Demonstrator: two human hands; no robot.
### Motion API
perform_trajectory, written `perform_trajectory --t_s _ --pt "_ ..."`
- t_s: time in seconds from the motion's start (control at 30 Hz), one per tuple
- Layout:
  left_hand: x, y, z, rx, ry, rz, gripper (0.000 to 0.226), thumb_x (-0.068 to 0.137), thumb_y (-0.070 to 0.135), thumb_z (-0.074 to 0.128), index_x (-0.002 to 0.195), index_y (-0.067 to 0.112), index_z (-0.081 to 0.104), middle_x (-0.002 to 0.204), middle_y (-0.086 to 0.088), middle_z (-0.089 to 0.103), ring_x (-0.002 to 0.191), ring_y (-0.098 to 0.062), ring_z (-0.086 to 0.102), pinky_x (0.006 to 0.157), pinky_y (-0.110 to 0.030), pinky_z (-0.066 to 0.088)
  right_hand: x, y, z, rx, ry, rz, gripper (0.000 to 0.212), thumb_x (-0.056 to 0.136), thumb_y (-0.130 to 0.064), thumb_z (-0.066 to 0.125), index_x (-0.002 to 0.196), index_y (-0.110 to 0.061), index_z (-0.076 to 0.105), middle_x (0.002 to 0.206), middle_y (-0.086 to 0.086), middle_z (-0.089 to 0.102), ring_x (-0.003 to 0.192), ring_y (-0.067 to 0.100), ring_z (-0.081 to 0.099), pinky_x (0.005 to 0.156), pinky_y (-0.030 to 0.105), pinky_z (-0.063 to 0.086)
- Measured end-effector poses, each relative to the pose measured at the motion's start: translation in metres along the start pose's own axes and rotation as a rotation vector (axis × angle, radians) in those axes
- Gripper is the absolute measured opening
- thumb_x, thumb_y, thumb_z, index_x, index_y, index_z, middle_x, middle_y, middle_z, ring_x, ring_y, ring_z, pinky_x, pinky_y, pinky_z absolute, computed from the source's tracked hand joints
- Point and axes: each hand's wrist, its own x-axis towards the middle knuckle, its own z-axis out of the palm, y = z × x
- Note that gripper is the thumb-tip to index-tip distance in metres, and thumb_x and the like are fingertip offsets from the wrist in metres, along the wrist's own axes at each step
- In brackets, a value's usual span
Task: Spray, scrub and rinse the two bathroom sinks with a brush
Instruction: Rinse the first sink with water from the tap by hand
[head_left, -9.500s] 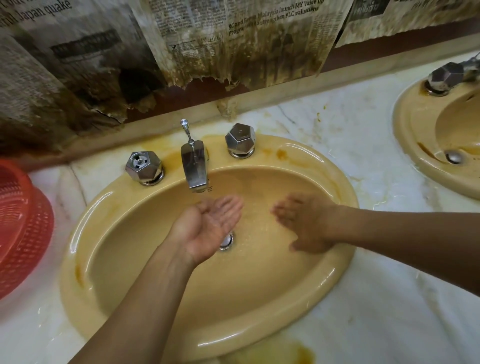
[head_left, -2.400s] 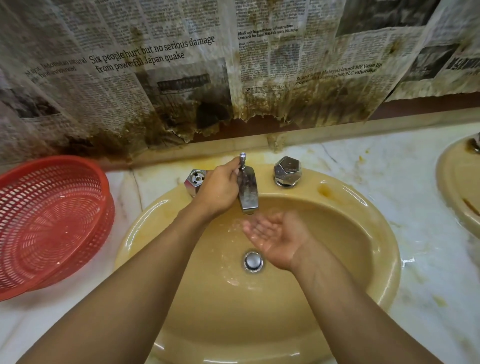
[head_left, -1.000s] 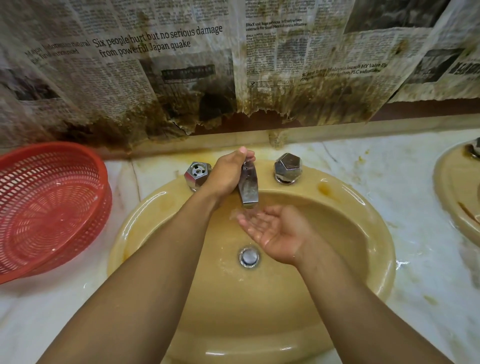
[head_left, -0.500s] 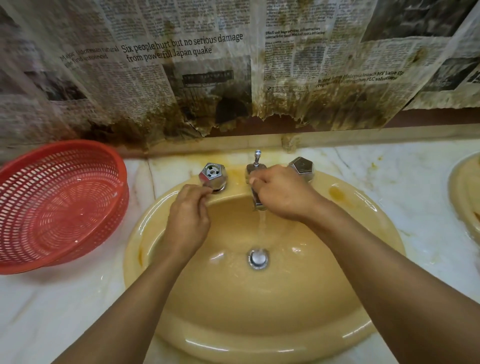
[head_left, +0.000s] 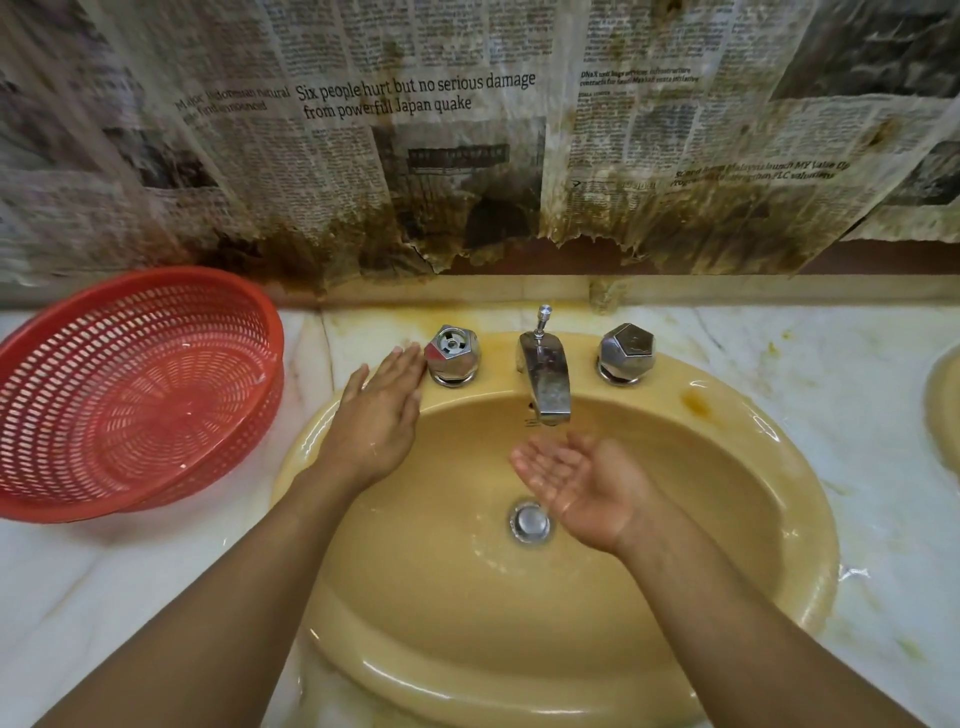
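headline: "Six people hurt but no serious damage from powerful Japan quake", on the newspaper (head_left: 415, 130) above the counter's back edge;
right sheet: partly legible, "Malaysia launch MY";
small print: too blurred to read

Basin (head_left: 727, 519) bowl was open around the drain (head_left: 530, 521); spout (head_left: 545, 379) overhung the back. Red basket (head_left: 130, 395) crowded the counter (head_left: 831, 374) left; right side lay clear.
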Motion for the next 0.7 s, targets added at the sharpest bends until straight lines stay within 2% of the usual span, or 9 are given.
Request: perform_trajectory --t_s 0.07,0.13,0.23,0.3,0.37,0.43,0.5,0.6,0.7 --pt "0.005 0.000 -0.002 -0.029 0.002 0.007 0.062 0.103 0.047 0.024 0.162 0.026 0.028 0.169 0.012 0.021 0.155 0.001 0.008 0.127 -0.042 0.010 -0.005 0.003 0.000 0.098 -0.022 0.070 0.035 0.108 -0.015 0.040 0.116 0.012 0.062 0.100 0.025 0.070 0.088 0.035 0.069 0.059 0.041 0.064" --pt "0.009 -0.001 -0.002 -0.030 0.000 0.006 0.067 0.100 0.056 0.027 0.161 0.028 0.030 0.168 0.013 0.023 0.155 0.000 0.011 0.126 -0.040 0.012 -0.012 -0.005 0.003 0.128 0.019 0.014 0.033 0.106 -0.012 0.039 0.107 0.009 0.064 0.086 0.020 0.068 0.078 0.030 0.065 0.048 0.032 0.060" --pt "0.016 -0.001 0.000 0.020 -0.012 -0.003 0.076 0.095 0.068 0.023 0.160 0.030 0.032 0.168 0.013 0.025 0.156 -0.002 0.012 0.125 -0.040 0.015 -0.031 -0.028 0.009 0.002 0.060 -0.156 0.032 0.104 -0.009 0.038 0.095 0.007 0.064 0.072 0.016 0.065 0.071 0.027 0.063 0.045 0.027 0.057" --pt "0.022 0.000 0.002 0.056 -0.021 0.000 0.079 0.093 0.074 0.020 0.158 0.032 0.033 0.168 0.014 0.025 0.156 -0.004 0.012 0.124 -0.041 0.016 -0.045 -0.043 0.017 -0.128 0.072 -0.277 0.030 0.101 -0.004 0.037 0.097 0.011 0.063 0.074 0.017 0.064 0.067 0.027 0.065 0.049 0.029 0.060" --pt "0.028 0.002 0.003 0.068 -0.026 -0.009 0.079 0.091 0.077 0.023 0.156 0.033 0.037 0.167 0.015 0.027 0.156 -0.006 0.013 0.123 -0.041 0.018 -0.055 -0.055 0.028 -0.215 0.066 -0.390 0.029 0.102 -0.003 0.038 0.094 0.009 0.063 0.073 0.016 0.068 0.064 0.026 0.070 0.064 0.035 0.064" --pt "0.033 0.004 0.002 0.047 -0.011 -0.033 0.080 0.088 0.079 0.030 0.152 0.033 0.042 0.164 0.015 0.032 0.156 -0.007 0.017 0.122 -0.042 0.021 -0.060 -0.067 0.044 -0.282 0.021 -0.458 0.029 0.104 -0.005 0.040 0.094 0.009 0.064 0.084 0.020 0.073 0.076 0.028 0.076 0.081 0.039 0.063" --pt "0.036 0.006 0.000 0.004 0.006 -0.057 0.075 0.087 0.078 0.043 0.147 0.034 0.047 0.161 0.016 0.039 0.154 -0.006 0.021 0.120 -0.041 0.024 -0.058 -0.077 0.060 -0.330 -0.095 -0.425 0.030 0.105 -0.008 0.043 0.107 0.012 0.064 0.101 0.027 0.073 0.094 0.035 0.076 0.090 0.041 0.061" --pt "0.035 0.011 -0.004 -0.047 0.009 -0.085 0.050 0.087 0.070 0.061 0.126 0.038 0.058 0.156 0.018 0.046 0.152 -0.005 0.028 0.116 -0.041 0.028 -0.051 -0.083 0.073 -0.352 -0.160 -0.403 0.029 0.105 -0.008 0.045 0.116 0.012 0.061 0.114 0.029 0.069 0.106 0.037 0.071 0.095 0.042 0.059" --pt "0.038 0.016 -0.010 -0.165 0.023 -0.150 0.036 0.076 0.066 0.076 0.102 0.049 0.059 0.140 0.016 0.061 0.136 -0.011 0.051 0.101 -0.035 0.039 -0.042 -0.078 0.062 -0.305 -0.022 -0.504 0.027 0.104 -0.008 0.045 0.108 0.010 0.063 0.104 0.025 0.072 0.095 0.033 0.075 0.090 0.038 0.061"
